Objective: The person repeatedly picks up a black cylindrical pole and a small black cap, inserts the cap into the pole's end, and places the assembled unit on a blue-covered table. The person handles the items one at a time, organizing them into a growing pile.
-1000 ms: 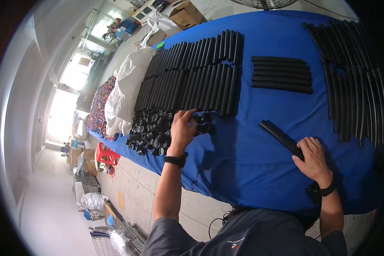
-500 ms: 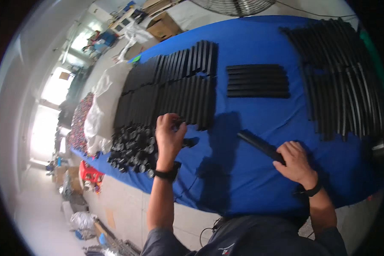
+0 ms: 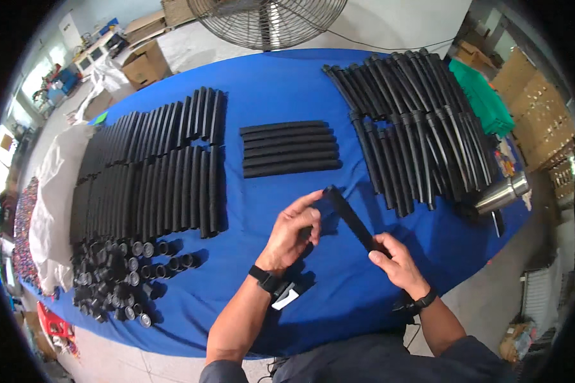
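My right hand is closed around the lower end of a black tube, which it holds tilted above the blue cloth. At the tube's upper end, the outstretched index finger of my left hand touches or nearly touches the tip. The other left fingers are loosely curled, with the thumb apart and no held thing visible. Whether a cap sits on that tip is too small to tell. Black round caps lie heaped to the left of my left hand, several of them loose at the heap's right side.
Rows of black tubes cover the table's left side. A small tube stack lies mid-table. Longer capped tubes fill the right, near a green bin and a steel cylinder. A white strip lies near my left wrist.
My left hand has moved right, from beside the cap heap to the tube's upper end. The tube in my right hand is now tilted more steeply. The view has swung to the right.
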{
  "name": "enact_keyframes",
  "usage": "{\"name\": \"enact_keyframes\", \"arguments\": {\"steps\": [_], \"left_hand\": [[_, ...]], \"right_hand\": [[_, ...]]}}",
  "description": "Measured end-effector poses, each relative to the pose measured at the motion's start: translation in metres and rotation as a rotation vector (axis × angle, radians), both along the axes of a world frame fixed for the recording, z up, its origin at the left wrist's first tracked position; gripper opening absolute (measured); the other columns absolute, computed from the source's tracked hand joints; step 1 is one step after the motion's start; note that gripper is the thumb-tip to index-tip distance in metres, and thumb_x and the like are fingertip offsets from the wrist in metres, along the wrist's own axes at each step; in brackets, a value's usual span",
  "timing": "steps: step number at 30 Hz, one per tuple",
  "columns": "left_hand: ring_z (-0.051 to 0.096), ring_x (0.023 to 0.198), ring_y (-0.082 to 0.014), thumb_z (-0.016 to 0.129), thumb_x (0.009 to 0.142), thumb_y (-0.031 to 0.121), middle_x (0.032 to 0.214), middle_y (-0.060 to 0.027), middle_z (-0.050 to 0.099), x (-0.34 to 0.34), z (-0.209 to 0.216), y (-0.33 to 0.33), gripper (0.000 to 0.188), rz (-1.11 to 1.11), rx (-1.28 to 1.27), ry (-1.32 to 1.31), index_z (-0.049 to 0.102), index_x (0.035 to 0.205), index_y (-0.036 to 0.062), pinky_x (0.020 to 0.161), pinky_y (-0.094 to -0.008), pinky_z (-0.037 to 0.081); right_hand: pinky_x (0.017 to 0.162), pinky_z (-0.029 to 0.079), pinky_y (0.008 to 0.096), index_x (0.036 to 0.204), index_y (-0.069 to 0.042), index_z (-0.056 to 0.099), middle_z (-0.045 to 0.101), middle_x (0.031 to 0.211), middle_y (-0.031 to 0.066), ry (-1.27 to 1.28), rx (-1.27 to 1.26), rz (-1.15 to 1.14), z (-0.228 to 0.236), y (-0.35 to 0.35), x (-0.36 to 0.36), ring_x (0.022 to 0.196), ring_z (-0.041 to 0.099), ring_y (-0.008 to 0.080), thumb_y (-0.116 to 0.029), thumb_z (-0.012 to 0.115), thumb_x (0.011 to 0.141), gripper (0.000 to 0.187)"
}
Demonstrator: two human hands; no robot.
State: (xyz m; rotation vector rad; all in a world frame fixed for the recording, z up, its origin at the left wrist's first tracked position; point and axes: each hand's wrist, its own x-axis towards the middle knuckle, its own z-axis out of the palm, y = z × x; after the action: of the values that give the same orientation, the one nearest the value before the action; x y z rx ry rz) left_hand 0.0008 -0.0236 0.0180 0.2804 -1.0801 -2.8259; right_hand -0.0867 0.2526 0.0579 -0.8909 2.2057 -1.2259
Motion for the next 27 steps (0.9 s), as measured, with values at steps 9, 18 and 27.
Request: {"name": "enact_keyframes", "arguments": {"steps": [9,18,27], "left_hand": [[0.061,0.063,-0.0172,0.07,0.098,0.019,0.075,-0.0063,0.062,0.016,-0.001,0.022,0.051,-0.321,0.103,0.149,0.054,0.143,0.0024,0.056,-0.0313,0.052],[0.059,0.06,-0.0177,0.072,0.095,0.016,0.074,-0.0055,0.061,0.011,-0.001,0.022,0.051,-0.215,0.162,0.106,0.058,0.142,0.0062,0.053,-0.0315,0.052],[0.056,0.061,-0.0173,0.075,0.092,0.017,0.074,-0.0054,0.058,0.013,-0.011,0.01,0.047,-0.068,0.463,0.247,0.061,0.135,0.0042,0.052,-0.0314,0.048]], "right_hand": [[0.094,0.05,0.0328,0.14,-0.001,0.055,0.067,0.116,0.0087,-0.154,0.071,0.172,0.016,0.005,0.013,0.106,0.064,0.0159,-0.021,0.065,0.102,0.045],[0.08,0.053,0.0332,0.12,0.0,0.064,0.07,0.101,0.0096,-0.002,0.18,0.081,0.02,-0.017,0.018,0.089,0.067,0.0182,-0.02,0.071,0.098,0.03],[0.086,0.053,0.039,0.124,0.002,0.058,0.066,0.109,0.0178,0.125,-0.026,0.015,0.011,-0.051,0.036,0.095,0.068,0.0303,-0.021,0.07,0.098,0.037]]}}
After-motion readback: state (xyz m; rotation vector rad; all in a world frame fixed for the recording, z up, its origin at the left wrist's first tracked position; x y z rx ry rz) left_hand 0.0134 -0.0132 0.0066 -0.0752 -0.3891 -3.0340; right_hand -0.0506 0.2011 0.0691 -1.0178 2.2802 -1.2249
